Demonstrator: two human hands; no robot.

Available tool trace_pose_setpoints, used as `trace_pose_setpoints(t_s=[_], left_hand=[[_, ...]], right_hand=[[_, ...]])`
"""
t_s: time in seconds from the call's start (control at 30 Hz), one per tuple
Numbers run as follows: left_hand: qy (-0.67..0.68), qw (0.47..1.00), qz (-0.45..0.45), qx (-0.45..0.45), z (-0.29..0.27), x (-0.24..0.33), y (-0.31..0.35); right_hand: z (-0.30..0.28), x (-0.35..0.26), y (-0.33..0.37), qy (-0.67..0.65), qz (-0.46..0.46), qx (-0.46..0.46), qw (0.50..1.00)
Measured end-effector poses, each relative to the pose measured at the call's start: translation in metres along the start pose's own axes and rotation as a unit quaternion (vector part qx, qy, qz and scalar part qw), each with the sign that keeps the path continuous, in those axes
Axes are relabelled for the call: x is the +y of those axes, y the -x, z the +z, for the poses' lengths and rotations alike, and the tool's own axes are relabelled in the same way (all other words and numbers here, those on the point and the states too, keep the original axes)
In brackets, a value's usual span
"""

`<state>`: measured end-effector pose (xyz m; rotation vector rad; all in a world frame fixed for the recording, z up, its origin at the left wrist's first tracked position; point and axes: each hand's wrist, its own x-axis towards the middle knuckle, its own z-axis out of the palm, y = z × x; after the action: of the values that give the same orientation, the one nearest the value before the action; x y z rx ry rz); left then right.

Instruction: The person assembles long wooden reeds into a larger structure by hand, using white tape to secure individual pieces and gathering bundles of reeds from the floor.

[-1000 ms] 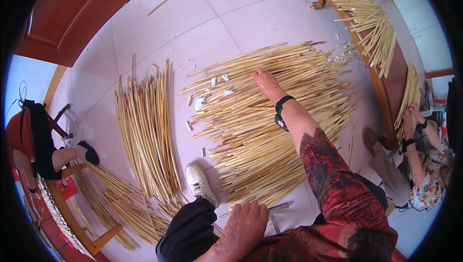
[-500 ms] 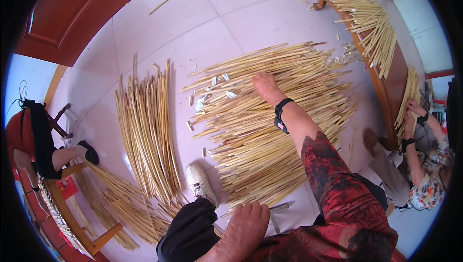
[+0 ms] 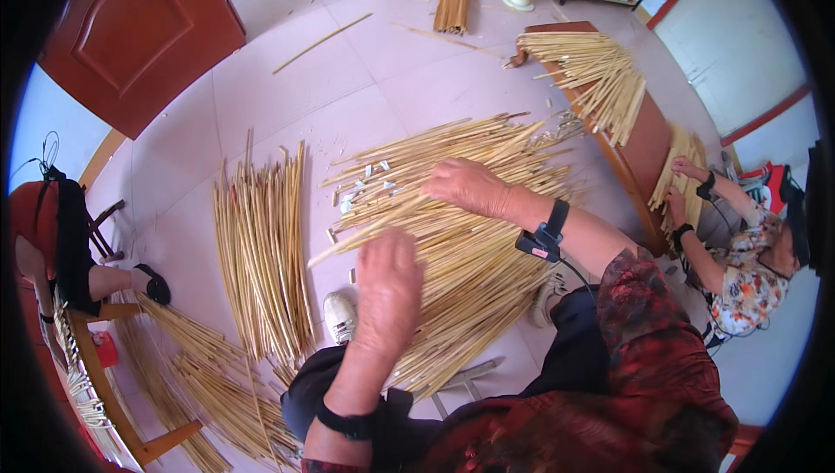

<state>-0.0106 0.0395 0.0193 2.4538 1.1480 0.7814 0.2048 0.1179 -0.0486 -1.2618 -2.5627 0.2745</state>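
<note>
A pale, thin stick [image 3: 348,243] slants above the wide pile of similar sticks [image 3: 487,277] on the floor. My right hand [image 3: 465,186] is closed around this stick, whose near end points down to the left. Just below it, over the pile's left side, hangs my left hand [image 3: 389,286]. Its fingers are bent and smeared by motion, so their grip does not show. Small white scraps [image 3: 348,203] lie on the pile's left edge, close to the held stick.
Left of the pile stands another row of sticks [image 3: 265,255]. More sticks [image 3: 591,68] fan across a reddish-brown bench [image 3: 631,142] at right, where another person [image 3: 739,268] handles some. A second person sits at far left beside a wooden frame [image 3: 165,442]. My shoe [image 3: 339,315] borders the pile.
My left hand has risen from my lap to beside the stick. My right hand has drawn nearer and left, now with a stick lifted from the pile. The view has tilted upward.
</note>
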Motion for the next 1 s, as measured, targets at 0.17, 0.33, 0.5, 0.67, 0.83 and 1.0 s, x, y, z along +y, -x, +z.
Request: trace_pose_setpoints(t_s=[0.17, 0.33, 0.5, 0.67, 0.83, 1.0], left_hand=[[-0.029, 0.983, -0.155, -0.094, -0.004, 0.002, -0.003], [0.129, 0.984, -0.117, -0.026, 0.001, 0.002, 0.008], [0.36, 0.886, -0.233, -0.177, 0.004, 0.006, -0.003], [0.542, 0.754, -0.275, -0.25, 0.009, 0.016, -0.015], [0.63, 0.667, -0.286, -0.275, 0.015, 0.024, -0.028], [0.612, 0.671, -0.282, -0.309, 0.025, 0.039, -0.033]], right_hand=[[-0.073, -0.055, 0.023, 0.043, -0.032, 0.054, 0.997], [-0.104, -0.091, 0.051, 0.076, -0.011, 0.198, 0.977], [-0.095, -0.085, 0.068, -0.073, 0.065, 0.317, 0.943], [-0.078, -0.07, 0.075, -0.575, 0.258, 0.167, 0.759], [-0.081, -0.064, 0.081, -0.652, 0.28, 0.189, 0.678], [-0.084, -0.059, 0.093, -0.717, 0.251, 0.211, 0.616]])
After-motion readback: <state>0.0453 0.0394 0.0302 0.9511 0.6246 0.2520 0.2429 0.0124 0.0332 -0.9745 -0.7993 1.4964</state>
